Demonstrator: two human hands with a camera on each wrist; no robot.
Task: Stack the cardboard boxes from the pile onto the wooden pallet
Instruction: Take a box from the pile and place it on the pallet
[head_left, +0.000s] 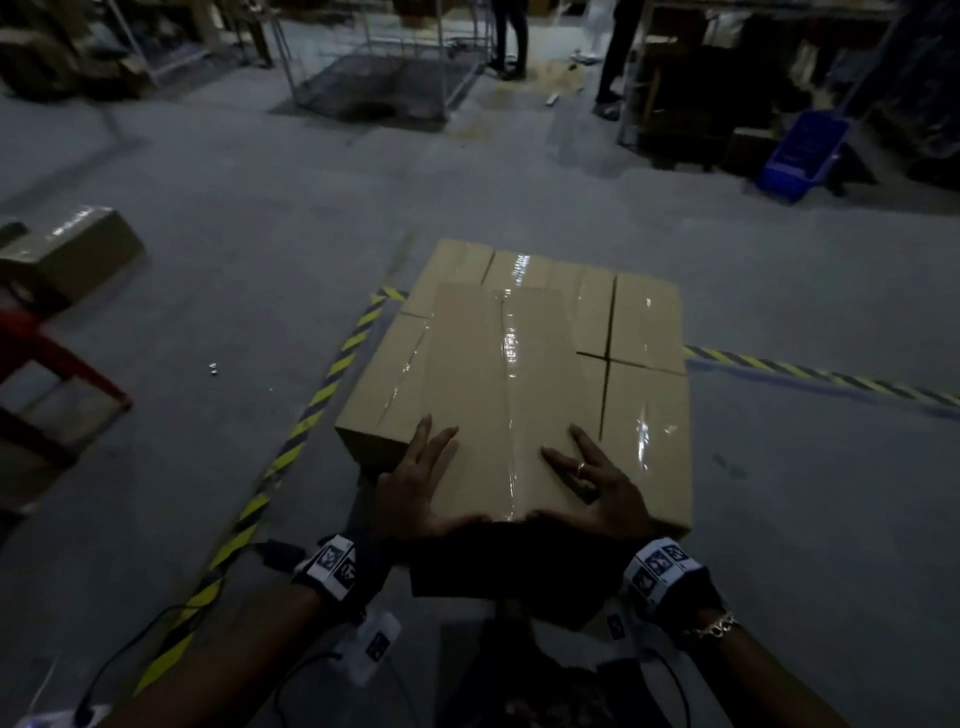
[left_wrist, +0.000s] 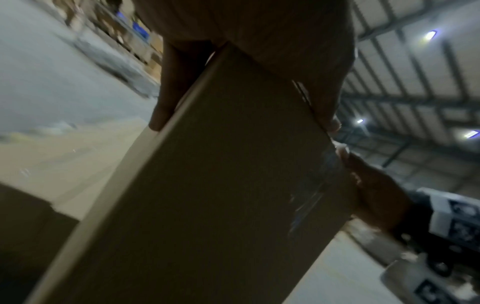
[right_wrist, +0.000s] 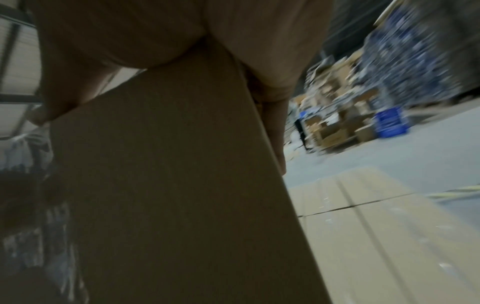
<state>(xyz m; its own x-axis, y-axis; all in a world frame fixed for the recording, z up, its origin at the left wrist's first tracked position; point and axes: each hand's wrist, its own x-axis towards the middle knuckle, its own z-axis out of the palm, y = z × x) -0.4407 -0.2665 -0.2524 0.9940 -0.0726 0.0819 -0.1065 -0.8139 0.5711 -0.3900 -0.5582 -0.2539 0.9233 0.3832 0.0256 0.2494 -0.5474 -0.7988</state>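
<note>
Box (head_left: 498, 395) held in both hands, above a layer of taped boxes (head_left: 644, 374) on the floor (head_left: 234, 260); whether it touches them cannot be told. Left hand (head_left: 415, 483) clamped on the near left corner, fingers (head_left: 434, 441) spread on top, thumb over the near edge. Right hand (head_left: 597, 483) likewise on the near right. Pallet not visible. Another box (head_left: 72, 254) lies well apart, left. Striped tape (head_left: 311, 415) marks the floor.

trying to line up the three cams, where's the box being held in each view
Head: held box at centre, above the stacked boxes, left hand and right hand on its near end.
Left wrist: fills the centre.
Right wrist: fills the centre-left.
Shared landmark: blue crate.
</note>
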